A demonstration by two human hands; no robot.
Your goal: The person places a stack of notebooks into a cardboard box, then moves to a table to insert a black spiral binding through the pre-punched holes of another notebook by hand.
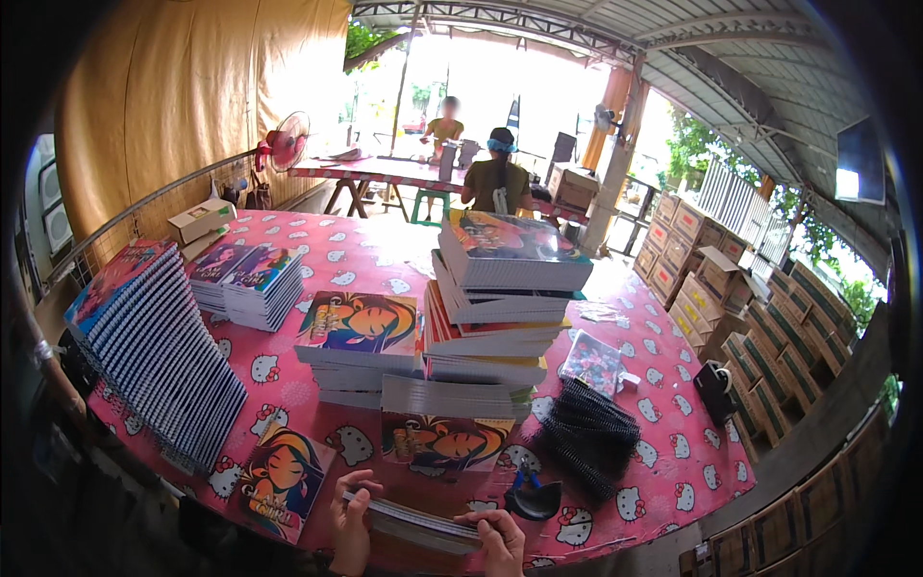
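Note:
At the table's front edge, my left hand [352, 524] and my right hand [500, 540] grip the two ends of a thin notebook [413, 517], closed around it with the thumbs on top. Its pale long edge faces up; whether a binding coil is in it I cannot tell. Just left of my left hand lies a notebook with a colourful illustrated cover [279, 479]. Beyond my hands, a short stack of similar notebooks [447, 438] leans with its cover toward me. Blue-handled pliers [527, 476] and a small black dish [535, 502] rest beyond my right hand.
Black spiral binding coils [588, 438] lie heaped at the right, before a clear-wrapped pack [591, 363]. Tall notebook stacks [514, 255] fill the middle; a leaning pile of bound notebooks [159, 356] stands left. Cardboard boxes [707, 279] are piled beyond the pink table [663, 500]. Two people [498, 178] sit farther back.

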